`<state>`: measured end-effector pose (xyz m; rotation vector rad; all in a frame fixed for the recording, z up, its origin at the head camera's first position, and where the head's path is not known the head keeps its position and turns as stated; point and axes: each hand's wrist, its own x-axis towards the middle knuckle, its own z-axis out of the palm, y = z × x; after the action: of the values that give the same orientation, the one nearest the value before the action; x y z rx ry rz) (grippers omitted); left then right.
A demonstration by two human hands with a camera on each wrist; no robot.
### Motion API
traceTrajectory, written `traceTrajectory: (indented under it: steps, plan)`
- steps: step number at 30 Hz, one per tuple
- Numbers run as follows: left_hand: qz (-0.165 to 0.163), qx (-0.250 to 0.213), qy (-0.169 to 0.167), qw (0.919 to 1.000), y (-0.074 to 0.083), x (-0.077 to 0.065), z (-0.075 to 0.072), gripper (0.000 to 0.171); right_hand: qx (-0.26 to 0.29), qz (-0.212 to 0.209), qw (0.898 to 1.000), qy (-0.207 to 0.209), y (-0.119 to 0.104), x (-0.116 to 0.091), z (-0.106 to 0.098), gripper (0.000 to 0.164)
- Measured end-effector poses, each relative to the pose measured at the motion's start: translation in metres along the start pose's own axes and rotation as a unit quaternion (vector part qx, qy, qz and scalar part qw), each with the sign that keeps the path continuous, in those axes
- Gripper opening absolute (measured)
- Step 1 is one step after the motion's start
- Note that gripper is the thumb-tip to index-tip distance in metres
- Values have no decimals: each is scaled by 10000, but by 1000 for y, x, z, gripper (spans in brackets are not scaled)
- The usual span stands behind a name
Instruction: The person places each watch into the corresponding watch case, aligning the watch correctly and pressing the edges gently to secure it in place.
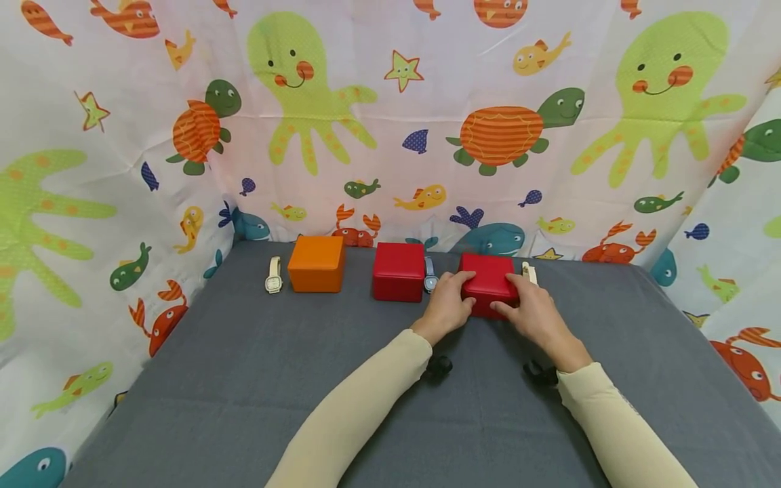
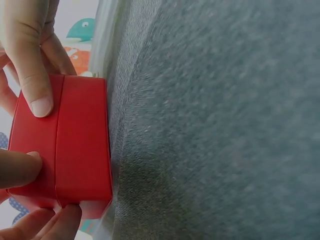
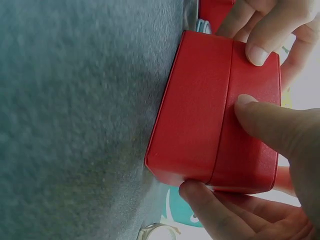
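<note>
A red box (image 1: 488,274) with rounded edges and a lid seam sits on the grey cloth, between my two hands. My left hand (image 1: 447,308) grips its left side, with the thumb on the front face, as the left wrist view shows. From the other side my right hand (image 1: 538,317) holds it, the thumb (image 3: 265,120) on the front above the seam and fingers curled round the right end. Both thumbs lie on the lid part (image 2: 37,130), and the lid looks closed. A light-strapped watch (image 1: 529,272) lies just right of the box, partly hidden by my right hand.
To the left stand another red box (image 1: 398,272) with a blue watch (image 1: 430,276) beside it, then an orange box (image 1: 316,264) with a cream watch (image 1: 273,275). A patterned curtain (image 1: 390,122) closes off the back and sides of the grey table (image 1: 244,379).
</note>
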<state>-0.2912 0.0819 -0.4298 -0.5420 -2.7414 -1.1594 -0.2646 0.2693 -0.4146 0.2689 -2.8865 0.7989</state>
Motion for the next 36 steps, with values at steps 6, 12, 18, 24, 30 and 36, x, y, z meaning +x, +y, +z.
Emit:
traceTrajectory:
  steps: [6, 12, 18, 24, 30, 36]
  plan:
    - [-30, 58, -90, 9999, 1, -8, -2, 54, -78, -50, 10000, 22, -5, -9, 0, 77]
    - [-84, -62, -56, 9999, 1, -15, -2, 54, -150, -45, 9999, -45, -10, -15, -3, 80]
    - [-378, -921, 52, 9950, -3, -14, 1, 62, -226, -68, 9997, -96, -9, -16, -7, 79]
    - [-971, -1531, 2, 9834, -8, -13, 3, 62, -11, -48, 10000, -83, -4, -14, -6, 81]
    - [-1281, -1477, -4, 9807, -9, -14, 3, 53, 168, -89, 9996, -207, -1, -11, -1, 86]
    - [-1406, -1552, 50, 9778, -7, -14, 2, 53, 391, -31, 9992, -47, -1, -12, -3, 81]
